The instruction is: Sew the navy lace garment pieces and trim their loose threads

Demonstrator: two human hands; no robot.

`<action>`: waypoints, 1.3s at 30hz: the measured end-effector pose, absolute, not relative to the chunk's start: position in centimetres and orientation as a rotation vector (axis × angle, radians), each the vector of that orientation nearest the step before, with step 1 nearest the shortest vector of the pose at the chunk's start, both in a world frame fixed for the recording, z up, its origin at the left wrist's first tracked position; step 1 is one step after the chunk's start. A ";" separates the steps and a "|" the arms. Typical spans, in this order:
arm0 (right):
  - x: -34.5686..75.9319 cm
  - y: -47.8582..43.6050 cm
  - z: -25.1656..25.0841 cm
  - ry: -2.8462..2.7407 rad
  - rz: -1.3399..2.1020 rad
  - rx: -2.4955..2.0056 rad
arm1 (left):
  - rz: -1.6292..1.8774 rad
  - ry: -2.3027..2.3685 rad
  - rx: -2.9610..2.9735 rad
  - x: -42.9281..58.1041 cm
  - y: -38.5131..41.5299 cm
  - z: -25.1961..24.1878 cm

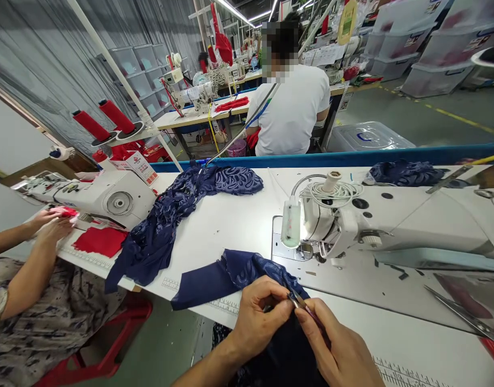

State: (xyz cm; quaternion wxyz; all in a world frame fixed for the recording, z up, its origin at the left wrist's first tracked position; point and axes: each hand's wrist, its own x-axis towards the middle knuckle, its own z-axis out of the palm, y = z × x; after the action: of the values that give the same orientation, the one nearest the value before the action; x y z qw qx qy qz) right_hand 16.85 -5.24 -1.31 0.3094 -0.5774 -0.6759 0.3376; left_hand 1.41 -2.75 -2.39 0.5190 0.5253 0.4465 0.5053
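Note:
My left hand point(259, 318) pinches the edge of a navy blue patterned fabric piece point(222, 275) at the table's front edge. My right hand point(336, 349) is closed round small metal thread snips point(298, 301), whose tips meet the cloth right at my left fingertips. The fabric drapes from the table down toward my lap. A white sewing machine point(376, 220) stands just behind and to the right of my hands.
A heap of navy lace fabric point(178, 215) lies on the white table point(238, 215) to the left. A co-worker's hands point(53, 223) handle red cloth at another machine point(105, 196). A person in white sits ahead, back turned. Long scissors point(464, 314) lie at right.

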 end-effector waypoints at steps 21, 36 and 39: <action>16.6 -6.4 -0.9 -1.549 1.120 -1.556 | 1.249 1.273 1.314 1.9 -2.9 -2.7; 17.3 -6.7 -3.5 -1.714 1.018 -1.549 | 1.342 1.270 1.503 2.3 -3.2 -2.6; 17.3 -6.8 -3.3 -1.709 1.006 -1.545 | 1.336 1.273 1.507 2.3 -3.2 -2.7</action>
State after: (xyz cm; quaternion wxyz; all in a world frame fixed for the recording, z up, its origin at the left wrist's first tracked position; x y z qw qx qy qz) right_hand 17.29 -6.80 -3.33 0.3085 -0.5846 -0.6467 0.3806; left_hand 2.28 -3.18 -2.66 0.3703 0.5876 0.4963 0.5208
